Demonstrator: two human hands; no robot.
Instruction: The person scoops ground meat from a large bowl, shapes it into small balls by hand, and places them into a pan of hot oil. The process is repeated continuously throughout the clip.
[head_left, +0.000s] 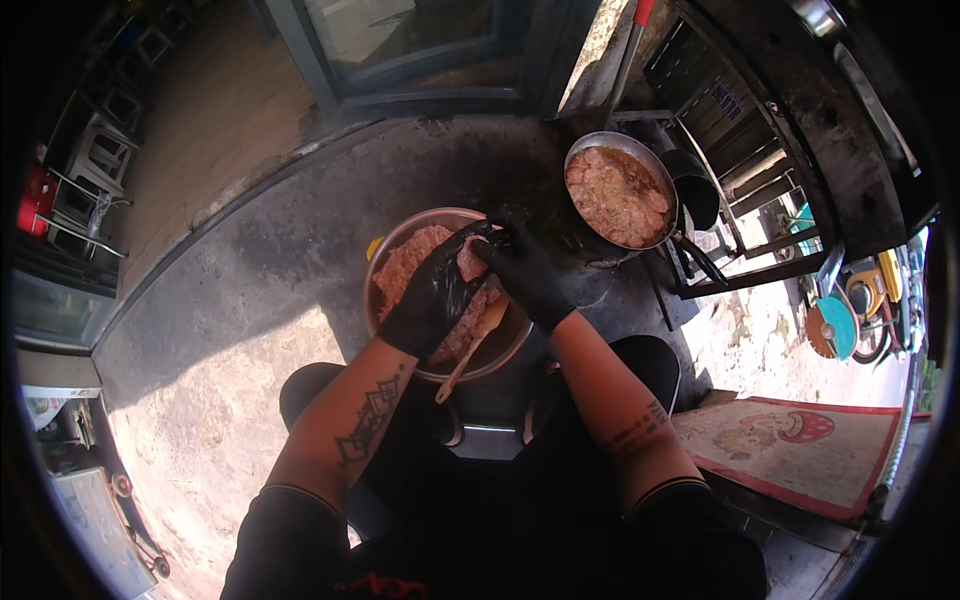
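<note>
Both my hands wear black gloves and meet above a metal bowl. A small lump of raw minced meat lies in my left hand, cupped against its palm and fingers. My right hand presses on the lump's right side with its fingertips. More minced meat fills the left part of the bowl beneath. A wooden spatula leans in the bowl, its handle over the near rim. Right of my hands, a frying pan holds several meat patties in bubbling oil.
The pan's black handle points toward the lower right. Beside it stands a dark metal-framed rack. A glazed door is ahead. A mat with a mushroom picture lies at right, and plastic stools stand far left.
</note>
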